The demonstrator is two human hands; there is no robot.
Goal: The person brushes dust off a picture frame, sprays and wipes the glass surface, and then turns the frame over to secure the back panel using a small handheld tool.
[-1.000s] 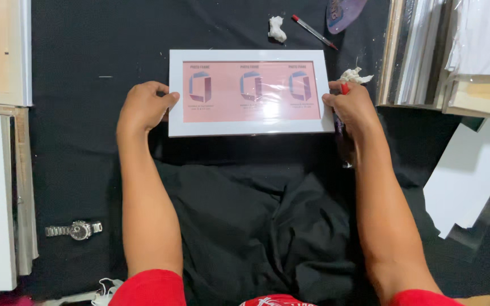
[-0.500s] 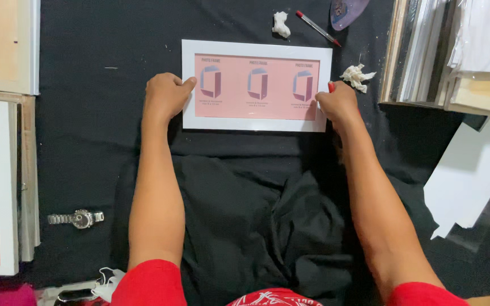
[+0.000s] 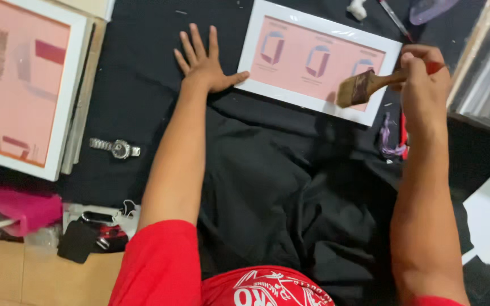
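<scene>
A black cloth (image 3: 143,96) covers the work surface, rumpled into folds towards the person's body, with stacked frames and boards around its edges.

Half a second ago both hands rested on the short ends of the white-framed pink print (image 3: 319,59). That has changed. The left hand (image 3: 204,59) has come off the frame and lies flat on the cloth with fingers spread wide, holding nothing; only the thumb tip reaches the frame's near left corner. The right hand (image 3: 423,79) has lifted clear and is closed round the wooden handle of a flat paintbrush (image 3: 364,86), whose dark bristles hang over the right end of the print, near its lower border. Whether the bristles touch the glazed face cannot be told. Judging by this, steadying the frame has given way to brushing its surface.

Beyond the right hand, a tangle of purple thread (image 3: 389,136) lies on the cloth just under the wrist. Past the left forearm, well out to the side, a metal wristwatch (image 3: 117,148) lies flat, and beyond it stands a second white-framed pink print (image 3: 21,85) on a stack of boards. Ahead of the frame lie a small white wad (image 3: 359,8) and a thin pen-like stick (image 3: 393,19).
</scene>
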